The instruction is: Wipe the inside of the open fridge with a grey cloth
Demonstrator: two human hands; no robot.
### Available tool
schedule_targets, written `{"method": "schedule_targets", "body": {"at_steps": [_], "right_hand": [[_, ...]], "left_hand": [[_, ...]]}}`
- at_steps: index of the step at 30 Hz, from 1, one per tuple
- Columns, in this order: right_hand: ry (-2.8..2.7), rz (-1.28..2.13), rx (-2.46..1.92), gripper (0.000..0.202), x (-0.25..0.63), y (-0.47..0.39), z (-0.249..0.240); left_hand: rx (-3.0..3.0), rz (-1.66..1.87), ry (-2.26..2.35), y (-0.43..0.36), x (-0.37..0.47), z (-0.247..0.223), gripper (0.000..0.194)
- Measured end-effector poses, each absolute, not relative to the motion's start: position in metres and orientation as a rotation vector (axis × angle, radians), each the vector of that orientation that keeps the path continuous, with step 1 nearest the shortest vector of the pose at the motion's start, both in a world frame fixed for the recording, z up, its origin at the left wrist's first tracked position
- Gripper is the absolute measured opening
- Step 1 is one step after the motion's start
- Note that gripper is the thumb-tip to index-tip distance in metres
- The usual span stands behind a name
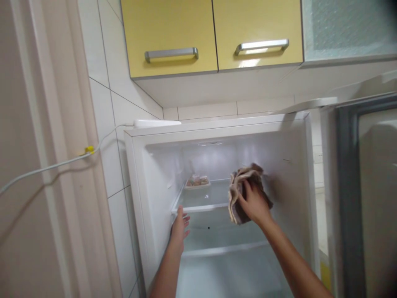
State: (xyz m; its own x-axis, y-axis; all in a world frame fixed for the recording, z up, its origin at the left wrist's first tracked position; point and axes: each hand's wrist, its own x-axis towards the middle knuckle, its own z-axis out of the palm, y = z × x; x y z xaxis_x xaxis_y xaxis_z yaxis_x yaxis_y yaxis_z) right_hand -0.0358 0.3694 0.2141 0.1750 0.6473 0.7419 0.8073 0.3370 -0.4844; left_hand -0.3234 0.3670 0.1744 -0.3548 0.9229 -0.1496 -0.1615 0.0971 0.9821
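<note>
Inside a white refrigerator [139,186] with its door swung to the right, my right hand [254,203] grips a crumpled brown and beige cloth [248,176]. The cloth hangs over the right part of the upper shelf [201,209], close to the right inner wall. My left hand [180,225] is at the left end of that shelf's front edge, thumb up and fingers apart, holding nothing. Whether it touches the shelf I cannot tell. At the back left of the upper shelf sits a small white tray [197,187] with brownish food in it.
A lower shelf [223,250] lies beneath. The open door [350,198] stands at the right. Yellow cabinets [170,29] with metal handles hang above. Along the left wall runs a white cable [52,166], held by a yellow clip [89,150], to a white object [156,123] on the refrigerator top.
</note>
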Motion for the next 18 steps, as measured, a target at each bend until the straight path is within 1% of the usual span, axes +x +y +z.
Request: {"method": "schedule_targets", "body": {"at_steps": [2, 4, 6, 11, 14, 18], "right_hand": [[-1.751, -0.252, -1.606, 0.046, -0.047, 0.377, 0.222], [-1.847, -0.267, -1.687, 0.046, -0.057, 0.380, 0.226], [-1.883, -0.262, -1.684, 0.048, -0.068, 0.380, 0.227], [-1.979, -0.239, -1.624, 0.052, -0.106, 0.370, 0.230], [-2.026, -0.198, -1.564, 0.053, -0.137, 0.365, 0.233], [-2.100, -0.106, -1.459, 0.058, -0.180, 0.362, 0.239]], "left_hand": [[0.808, 1.434, 1.426, 0.363, -0.323, 0.177, 0.061], [0.808, 1.436, 1.415, 0.358, -0.323, 0.176, 0.062], [0.812, 1.459, 1.376, 0.352, -0.320, 0.170, 0.061], [0.875, 1.485, 1.316, 0.333, -0.305, 0.135, 0.045], [0.975, 1.543, 1.308, 0.315, -0.292, 0.117, 0.042], [1.211, 1.694, 1.300, 0.283, -0.272, 0.116, 0.039]]}}
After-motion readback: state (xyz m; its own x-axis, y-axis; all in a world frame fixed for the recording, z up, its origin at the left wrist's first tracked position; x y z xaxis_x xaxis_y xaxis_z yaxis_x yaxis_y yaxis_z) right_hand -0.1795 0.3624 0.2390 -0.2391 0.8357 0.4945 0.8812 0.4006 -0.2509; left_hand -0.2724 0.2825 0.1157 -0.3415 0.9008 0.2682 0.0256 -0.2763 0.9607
